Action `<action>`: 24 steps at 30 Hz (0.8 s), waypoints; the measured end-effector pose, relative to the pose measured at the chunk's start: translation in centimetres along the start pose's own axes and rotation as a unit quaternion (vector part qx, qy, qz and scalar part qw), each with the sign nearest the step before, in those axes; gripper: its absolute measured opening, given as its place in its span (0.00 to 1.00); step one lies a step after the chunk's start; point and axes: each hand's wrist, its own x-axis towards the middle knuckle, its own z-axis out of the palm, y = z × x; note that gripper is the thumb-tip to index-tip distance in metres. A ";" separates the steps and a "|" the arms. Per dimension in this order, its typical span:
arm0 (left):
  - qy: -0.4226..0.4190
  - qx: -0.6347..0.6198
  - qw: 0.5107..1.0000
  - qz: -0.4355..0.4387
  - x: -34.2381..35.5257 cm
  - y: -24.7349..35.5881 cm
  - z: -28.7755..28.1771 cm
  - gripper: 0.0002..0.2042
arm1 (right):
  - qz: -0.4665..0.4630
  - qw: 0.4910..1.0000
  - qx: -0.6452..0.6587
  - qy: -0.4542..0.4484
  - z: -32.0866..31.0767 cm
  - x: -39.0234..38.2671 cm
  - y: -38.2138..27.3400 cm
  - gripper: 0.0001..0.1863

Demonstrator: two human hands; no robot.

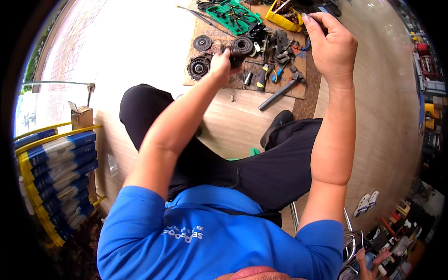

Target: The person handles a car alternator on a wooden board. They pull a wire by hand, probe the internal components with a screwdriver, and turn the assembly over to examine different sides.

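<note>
My left hand (221, 66) is closed around a dark machine part (237, 60) above the cardboard mat (235, 84). A round black wheel (242, 45) shows just beyond its fingers; whether it is joined to the held part I cannot tell. To the left lie a black disc (202, 43) and a round housing with a metal centre (199, 68). My right hand (332, 44) is raised at the far right, thumb and forefinger pinched together near a yellow bin (284, 19) of small parts. What the pinch holds, if anything, is too small to make out.
A hammer (282, 93), a yellow-black utility knife (262, 78), a blue-handled tool (277, 74) and a metal socket (248, 78) lie on the mat. Behind is a green tool case (233, 16). A yellow rack (56, 135) of blue packs stands left; white clogs (366, 203) lie right.
</note>
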 end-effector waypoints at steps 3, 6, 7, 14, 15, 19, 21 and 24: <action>0.083 -0.030 0.996 -0.026 4.5 -7.3 -3.0 0.14 | 0.026 0.999 0.016 0.013 0.0 0.5 0.3 0.08; 0.127 -0.032 0.987 -0.090 7.2 -14.1 -5.9 0.13 | 0.042 0.999 0.027 0.021 -1.0 0.6 1.4 0.08; 0.132 -0.027 0.985 -0.108 7.7 -15.6 -6.4 0.13 | 0.043 0.999 0.025 0.023 -1.4 0.6 1.7 0.08; 0.073 0.037 0.992 -0.091 13.0 -17.7 -5.8 0.24 | 0.145 0.989 0.038 -0.004 -3.0 -0.2 4.6 0.07; 0.040 0.041 0.994 -0.091 13.9 -17.5 -6.2 0.23 | 0.149 0.988 0.033 -0.006 -3.0 -0.3 4.8 0.07; 0.116 0.316 0.938 -0.084 14.5 -14.4 -5.8 0.24 | 0.151 0.984 0.079 -0.053 -2.4 -0.9 5.0 0.05; 0.191 0.366 0.911 -0.008 14.3 -13.9 -6.5 0.25 | 0.159 0.980 0.098 -0.068 -1.8 -1.0 4.7 0.04; 0.241 0.382 0.887 0.097 9.3 -9.8 -1.5 0.24 | 0.109 0.988 0.047 -0.103 -0.4 -0.8 4.7 0.05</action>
